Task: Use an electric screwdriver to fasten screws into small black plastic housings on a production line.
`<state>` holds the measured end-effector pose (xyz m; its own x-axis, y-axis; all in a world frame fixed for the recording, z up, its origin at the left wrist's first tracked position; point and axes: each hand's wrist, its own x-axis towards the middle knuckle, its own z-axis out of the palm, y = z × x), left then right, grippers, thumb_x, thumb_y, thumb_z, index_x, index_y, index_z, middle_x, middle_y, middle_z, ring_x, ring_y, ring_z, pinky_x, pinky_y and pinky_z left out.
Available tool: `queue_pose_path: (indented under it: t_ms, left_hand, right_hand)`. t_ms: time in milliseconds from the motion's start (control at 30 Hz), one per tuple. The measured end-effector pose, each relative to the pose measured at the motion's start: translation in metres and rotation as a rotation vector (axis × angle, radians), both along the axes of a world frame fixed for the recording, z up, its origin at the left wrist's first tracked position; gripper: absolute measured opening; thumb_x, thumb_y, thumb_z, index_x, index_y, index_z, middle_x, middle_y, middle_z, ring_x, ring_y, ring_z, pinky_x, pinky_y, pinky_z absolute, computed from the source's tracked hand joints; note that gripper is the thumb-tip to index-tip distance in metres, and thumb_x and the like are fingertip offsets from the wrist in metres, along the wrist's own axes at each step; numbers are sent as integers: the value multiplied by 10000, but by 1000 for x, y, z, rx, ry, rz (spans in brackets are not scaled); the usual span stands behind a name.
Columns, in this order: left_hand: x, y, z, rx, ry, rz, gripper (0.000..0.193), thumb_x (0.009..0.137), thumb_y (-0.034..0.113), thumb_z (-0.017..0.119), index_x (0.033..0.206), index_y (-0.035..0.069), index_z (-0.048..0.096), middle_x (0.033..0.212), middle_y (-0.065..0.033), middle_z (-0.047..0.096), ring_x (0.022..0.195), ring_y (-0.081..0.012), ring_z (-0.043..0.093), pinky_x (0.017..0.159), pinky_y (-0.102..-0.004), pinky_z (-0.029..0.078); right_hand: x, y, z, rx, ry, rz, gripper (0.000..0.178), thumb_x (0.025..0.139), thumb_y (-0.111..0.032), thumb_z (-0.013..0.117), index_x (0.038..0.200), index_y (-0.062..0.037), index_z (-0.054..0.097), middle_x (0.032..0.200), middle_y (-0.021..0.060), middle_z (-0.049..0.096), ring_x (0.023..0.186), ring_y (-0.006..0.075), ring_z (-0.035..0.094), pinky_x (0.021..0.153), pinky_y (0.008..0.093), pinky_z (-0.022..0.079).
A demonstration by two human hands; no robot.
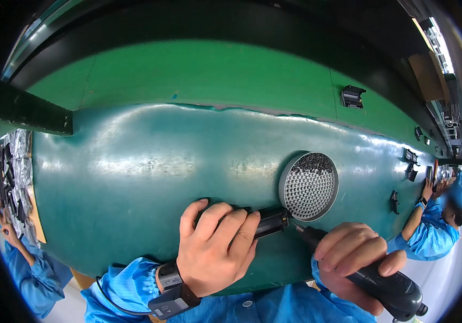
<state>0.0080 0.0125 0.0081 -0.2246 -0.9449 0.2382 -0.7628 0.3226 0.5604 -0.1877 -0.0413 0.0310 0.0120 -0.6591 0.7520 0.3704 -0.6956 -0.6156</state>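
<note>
Head view: left hand (217,253) clasps black part (272,222), right hand (352,252) grips screwdriver (387,286), apparently aligning, next needing steady contact.

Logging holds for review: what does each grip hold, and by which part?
Left grip: the black elongated part, by its left portion, right end exposed. Right grip: the black screwdriver, around its middle.

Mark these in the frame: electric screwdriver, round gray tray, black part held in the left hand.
electric screwdriver (397,290): head view, rear of its black body
round gray tray (282,187): head view, left side wall
black part (271,222): head view, exposed right-hand end
</note>
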Motion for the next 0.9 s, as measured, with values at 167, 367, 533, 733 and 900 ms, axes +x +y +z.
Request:
queue_pose_path:
  t_ms: [167,367,533,733,900]
  left_hand:
    - [0,-2,0,-15,-23,0,473,635,212,818,1081,68,751,1062,-63,674,1061,-261,584,994,-514,419]
    - [-1,-1,-1,-17,-23,4,471,636,222,819,1078,71,752,1057,-59,681,1060,-258,586,997,-511,415]
    - [0,-1,0,-15,-22,5,469,638,223,818,1077,71,753,1057,-58,680,1064,-256,588,997,-514,412]
    - [-1,-1,-3,-9,-24,-5,477,641,214,817,1089,68,749,1061,-52,675,1076,-256,585,1008,-524,404]
    - [-2,-2,4,-26,-28,-13,489,640,210,819,1102,67,746,1067,-52,672,1090,-255,582,1044,-537,375]
  right_hand:
    - [3,-3,-14,58,2,-13,588,942,-576,679,1201,-95,463,727,99,590,509,200,598,409,335,534]
    - [2,-4,-16,88,30,15,591,950,-598,654,1202,-101,455,721,99,586,508,213,597,425,357,536]
    - [4,-5,-18,68,32,2,595,948,-601,653,1195,-98,453,719,100,584,507,205,595,416,344,530]
    - [6,-12,-26,-28,71,39,617,936,-601,671,1150,-75,431,718,105,585,491,201,587,421,335,537]
    - [11,-15,-26,-71,52,46,616,931,-574,696,1117,-53,424,717,119,596,482,218,585,431,349,546]
